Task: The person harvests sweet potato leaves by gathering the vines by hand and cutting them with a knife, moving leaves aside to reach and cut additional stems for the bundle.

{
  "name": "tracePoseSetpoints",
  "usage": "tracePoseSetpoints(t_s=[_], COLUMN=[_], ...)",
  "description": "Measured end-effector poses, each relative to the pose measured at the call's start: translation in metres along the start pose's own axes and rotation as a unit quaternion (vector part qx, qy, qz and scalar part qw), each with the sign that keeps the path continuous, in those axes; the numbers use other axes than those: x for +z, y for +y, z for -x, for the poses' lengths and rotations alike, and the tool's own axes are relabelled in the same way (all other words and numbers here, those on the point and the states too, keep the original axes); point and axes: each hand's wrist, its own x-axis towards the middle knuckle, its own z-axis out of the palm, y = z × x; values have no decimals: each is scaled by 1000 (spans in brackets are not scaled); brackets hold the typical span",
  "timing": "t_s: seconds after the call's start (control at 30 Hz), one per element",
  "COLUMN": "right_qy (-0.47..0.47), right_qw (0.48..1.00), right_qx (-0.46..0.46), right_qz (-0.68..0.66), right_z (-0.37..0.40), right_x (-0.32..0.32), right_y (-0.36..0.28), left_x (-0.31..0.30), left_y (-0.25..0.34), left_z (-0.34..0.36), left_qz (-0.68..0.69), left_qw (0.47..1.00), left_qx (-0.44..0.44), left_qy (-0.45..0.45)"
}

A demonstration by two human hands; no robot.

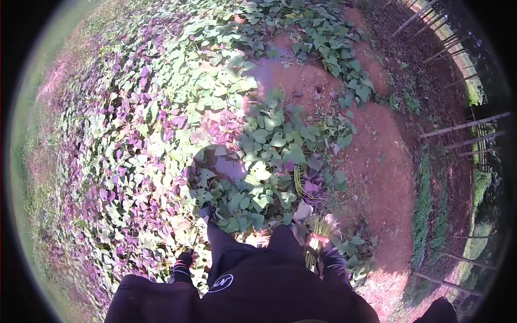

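Note:
My right hand (321,238) is closed round a bundle of plant stems (312,252), low and right of centre beside my knee. Pale stem ends and leaves stick out above and below the fingers. My left hand (192,257) hangs low at the left over the leaves, coming out of a dark sleeve with striped cuff; its fingers are small and partly lost in the foliage. Green leafy vines (269,140) spread in front of my legs. A bunch of long green stems (298,180) lies among them, beside purple-tinted leaves.
Dense green and purple foliage (124,145) covers the left side. Bare reddish soil (385,177) runs down the right. Wooden poles (463,128) stand at the far right edge. A dark shadow falls across the vines and soil.

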Motion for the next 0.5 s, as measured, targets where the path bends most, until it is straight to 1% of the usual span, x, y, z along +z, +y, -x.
tracePoseSetpoints(t_s=[0.03,0.07,0.1,0.13,0.17,0.2,0.23,0.27,0.33,0.4,0.43,0.47,0.5], right_qy=[55,135,184,220,248,272,291,307,327,343,349,356,365], right_qw=[998,985,971,958,946,936,928,921,911,904,901,897,893], right_qx=[-9,-32,-36,-40,-39,-38,-34,-32,-25,-20,-19,-19,-16], right_qz=[10,98,150,181,203,219,231,239,249,255,258,260,262], right_z=[5,10,13,16,19,21,23,25,28,35,39,41,45], right_x=[18,37,48,59,70,75,82,86,92,93,88,81,74], right_y=[2,4,9,17,24,34,44,52,69,81,87,89,90], left_x=[-22,-47,-69,-86,-117,-136,-150,-174,-201,-229,-233,-233,-233], left_y=[-5,-6,8,49,36,59,81,73,99,86,85,88,84], left_z=[-29,-56,-65,-26,-73,-56,-20,-44,-33,-59,-59,-62,-70], left_qz=[-21,-41,-40,-80,-141,-341,-351,-373,-475,-498,-484,-465,-462], left_qw=[999,995,991,987,971,899,868,816,819,759,763,806,807], left_qx=[44,88,125,108,166,203,278,350,177,250,237,156,144], left_qy=[5,11,40,84,99,186,215,269,269,337,358,332,338])
